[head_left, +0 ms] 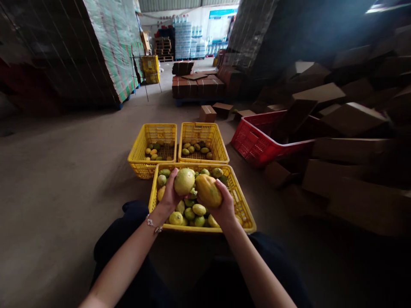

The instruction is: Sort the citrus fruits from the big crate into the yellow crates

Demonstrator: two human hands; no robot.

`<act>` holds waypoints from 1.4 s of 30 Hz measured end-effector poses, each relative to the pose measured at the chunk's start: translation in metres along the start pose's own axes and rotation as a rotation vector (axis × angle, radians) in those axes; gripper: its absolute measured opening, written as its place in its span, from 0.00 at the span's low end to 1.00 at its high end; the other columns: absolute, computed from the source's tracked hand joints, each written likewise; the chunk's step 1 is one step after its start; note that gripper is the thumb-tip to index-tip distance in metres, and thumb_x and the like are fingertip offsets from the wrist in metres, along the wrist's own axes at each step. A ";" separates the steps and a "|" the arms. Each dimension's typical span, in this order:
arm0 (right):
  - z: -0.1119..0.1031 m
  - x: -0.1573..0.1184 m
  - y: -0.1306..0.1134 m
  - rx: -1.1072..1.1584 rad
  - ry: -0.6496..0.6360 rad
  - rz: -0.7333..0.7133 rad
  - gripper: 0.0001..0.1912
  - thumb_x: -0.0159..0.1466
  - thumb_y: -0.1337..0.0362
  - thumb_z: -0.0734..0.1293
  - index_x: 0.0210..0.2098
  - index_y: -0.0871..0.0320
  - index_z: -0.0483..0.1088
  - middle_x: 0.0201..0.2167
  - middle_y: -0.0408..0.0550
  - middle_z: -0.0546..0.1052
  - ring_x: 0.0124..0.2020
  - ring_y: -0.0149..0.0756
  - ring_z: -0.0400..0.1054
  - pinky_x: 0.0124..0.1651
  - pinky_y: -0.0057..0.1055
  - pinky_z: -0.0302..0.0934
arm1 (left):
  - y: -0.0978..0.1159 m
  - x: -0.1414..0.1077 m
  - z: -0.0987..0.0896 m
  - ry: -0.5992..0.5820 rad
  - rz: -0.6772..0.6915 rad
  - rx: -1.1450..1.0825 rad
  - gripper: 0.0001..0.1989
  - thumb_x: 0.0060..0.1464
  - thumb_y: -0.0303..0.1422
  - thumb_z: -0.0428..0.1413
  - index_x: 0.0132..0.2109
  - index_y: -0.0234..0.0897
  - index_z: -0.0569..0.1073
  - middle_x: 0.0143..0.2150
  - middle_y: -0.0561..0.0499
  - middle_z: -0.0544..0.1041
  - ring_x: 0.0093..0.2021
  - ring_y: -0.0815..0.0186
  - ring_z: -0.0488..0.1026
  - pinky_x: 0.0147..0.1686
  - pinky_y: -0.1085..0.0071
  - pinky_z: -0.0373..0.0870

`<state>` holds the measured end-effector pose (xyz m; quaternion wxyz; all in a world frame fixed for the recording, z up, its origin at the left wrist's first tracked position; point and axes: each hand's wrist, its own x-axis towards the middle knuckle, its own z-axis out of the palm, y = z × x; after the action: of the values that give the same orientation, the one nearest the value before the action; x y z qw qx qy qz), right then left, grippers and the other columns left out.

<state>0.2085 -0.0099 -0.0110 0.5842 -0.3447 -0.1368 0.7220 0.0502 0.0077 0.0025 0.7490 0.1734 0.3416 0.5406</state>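
My left hand (169, 193) is closed around a round yellow-green papaya-like fruit (184, 181). In my right hand (225, 203) is a longer, yellow-orange papaya (208, 190), gripped from its right side. The two fruits are held side by side, almost touching, above the nearest yellow crate (245, 205). Several green and yellow fruits (190, 214) lie loose in that crate, partly hidden by my hands. Farther off, a left yellow crate (137, 167) and a right yellow crate (221, 143) stand side by side, each with several fruits on its bottom.
To the right stands a red crate (247, 145) with cardboard in it, beside a heap of cardboard boxes (353, 171). A small carton (207, 114) sits behind the yellow crates. Farther back are stacked brown boxes (197, 87) and a wrapped pallet stack (112, 47) at left.
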 end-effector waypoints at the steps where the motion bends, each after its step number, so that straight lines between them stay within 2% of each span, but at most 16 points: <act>1: 0.001 -0.001 -0.002 0.041 0.005 0.024 0.10 0.60 0.56 0.74 0.37 0.55 0.78 0.31 0.44 0.84 0.28 0.36 0.78 0.29 0.30 0.74 | 0.003 -0.002 0.003 -0.055 -0.016 -0.027 0.24 0.60 0.51 0.58 0.47 0.33 0.79 0.35 0.45 0.82 0.21 0.67 0.73 0.18 0.73 0.68; 3: 0.004 -0.003 -0.006 0.128 -0.027 0.035 0.12 0.60 0.56 0.73 0.38 0.56 0.78 0.32 0.46 0.85 0.30 0.38 0.80 0.33 0.32 0.76 | 0.008 -0.007 0.009 -0.137 -0.023 -0.089 0.25 0.61 0.51 0.56 0.47 0.31 0.79 0.32 0.45 0.81 0.18 0.69 0.69 0.17 0.73 0.67; 5: 0.007 -0.002 -0.009 0.211 -0.081 0.040 0.15 0.60 0.55 0.71 0.41 0.58 0.78 0.36 0.50 0.86 0.34 0.40 0.81 0.37 0.34 0.77 | 0.010 -0.010 0.013 -0.146 -0.028 -0.187 0.23 0.61 0.48 0.55 0.48 0.31 0.78 0.31 0.45 0.80 0.21 0.67 0.73 0.23 0.71 0.73; 8: 0.010 0.002 -0.009 0.302 -0.115 0.038 0.18 0.62 0.54 0.68 0.46 0.57 0.78 0.40 0.52 0.86 0.39 0.42 0.82 0.46 0.41 0.78 | 0.007 -0.009 0.017 -0.091 -0.032 -0.396 0.19 0.63 0.42 0.54 0.53 0.34 0.77 0.34 0.45 0.80 0.34 0.60 0.80 0.37 0.66 0.80; 10: 0.013 0.006 -0.007 0.351 -0.113 0.013 0.18 0.64 0.55 0.66 0.49 0.55 0.77 0.41 0.51 0.86 0.44 0.43 0.81 0.54 0.47 0.76 | 0.003 -0.005 0.020 -0.043 -0.007 -0.522 0.18 0.63 0.36 0.53 0.56 0.37 0.76 0.39 0.46 0.82 0.41 0.60 0.82 0.45 0.64 0.80; 14: 0.021 0.016 -0.001 0.447 -0.102 -0.048 0.16 0.66 0.57 0.64 0.49 0.51 0.78 0.47 0.49 0.85 0.55 0.45 0.78 0.62 0.53 0.70 | -0.003 0.005 0.024 0.031 0.054 -0.566 0.20 0.61 0.30 0.51 0.58 0.40 0.75 0.47 0.47 0.83 0.48 0.62 0.81 0.52 0.66 0.77; 18: 0.027 0.025 0.007 0.470 -0.064 -0.047 0.14 0.64 0.56 0.66 0.45 0.51 0.79 0.47 0.47 0.85 0.51 0.44 0.79 0.61 0.53 0.71 | -0.008 0.013 0.022 0.042 0.101 -0.449 0.19 0.60 0.33 0.53 0.57 0.42 0.76 0.51 0.47 0.83 0.55 0.60 0.79 0.55 0.64 0.76; 23: 0.030 0.033 0.013 0.479 -0.039 -0.061 0.13 0.62 0.57 0.67 0.43 0.50 0.79 0.41 0.44 0.85 0.43 0.42 0.80 0.58 0.51 0.73 | -0.010 0.019 0.020 0.061 0.181 -0.392 0.20 0.57 0.34 0.56 0.56 0.46 0.75 0.46 0.47 0.84 0.58 0.56 0.77 0.57 0.57 0.76; 27: 0.031 0.033 0.013 0.478 -0.043 -0.067 0.13 0.61 0.57 0.68 0.44 0.50 0.79 0.42 0.44 0.85 0.42 0.42 0.80 0.57 0.50 0.74 | -0.010 0.021 0.020 0.063 0.195 -0.281 0.17 0.60 0.37 0.52 0.54 0.47 0.76 0.47 0.48 0.83 0.60 0.58 0.76 0.59 0.60 0.75; 30: 0.031 0.032 0.012 0.484 -0.028 -0.050 0.12 0.61 0.58 0.67 0.43 0.50 0.79 0.41 0.44 0.85 0.41 0.41 0.80 0.56 0.49 0.75 | -0.011 0.021 0.018 0.050 0.223 -0.188 0.16 0.58 0.42 0.56 0.52 0.47 0.76 0.47 0.49 0.82 0.62 0.56 0.75 0.60 0.59 0.74; 33: 0.031 0.031 0.011 0.470 -0.018 -0.041 0.12 0.61 0.58 0.66 0.42 0.50 0.79 0.39 0.43 0.85 0.40 0.41 0.80 0.54 0.48 0.76 | -0.014 0.022 0.015 0.032 0.205 -0.188 0.16 0.55 0.42 0.58 0.50 0.47 0.76 0.47 0.49 0.82 0.59 0.57 0.76 0.61 0.60 0.73; 36: 0.028 0.030 0.010 0.449 -0.012 -0.033 0.12 0.60 0.59 0.67 0.41 0.50 0.79 0.40 0.43 0.85 0.42 0.42 0.80 0.54 0.47 0.76 | -0.014 0.021 0.013 0.025 0.172 -0.240 0.18 0.54 0.40 0.58 0.52 0.46 0.75 0.47 0.48 0.82 0.54 0.56 0.78 0.58 0.57 0.75; 39: 0.022 0.028 0.007 0.434 -0.010 -0.026 0.11 0.60 0.59 0.68 0.40 0.52 0.79 0.41 0.45 0.86 0.44 0.44 0.81 0.54 0.49 0.76 | -0.011 0.018 0.012 0.094 0.137 -0.273 0.15 0.55 0.38 0.57 0.50 0.45 0.75 0.46 0.46 0.82 0.53 0.54 0.79 0.53 0.57 0.78; 42: 0.012 0.025 0.002 0.410 -0.005 -0.050 0.11 0.59 0.60 0.69 0.41 0.53 0.79 0.41 0.46 0.86 0.43 0.42 0.81 0.50 0.43 0.77 | -0.011 0.015 0.005 0.176 0.085 -0.293 0.09 0.57 0.36 0.55 0.44 0.43 0.74 0.47 0.46 0.82 0.55 0.59 0.78 0.52 0.64 0.78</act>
<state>0.1972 0.0154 -0.0124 0.6594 -0.2133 0.0033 0.7209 0.0637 0.0184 -0.0061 0.7098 0.0287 0.3157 0.6290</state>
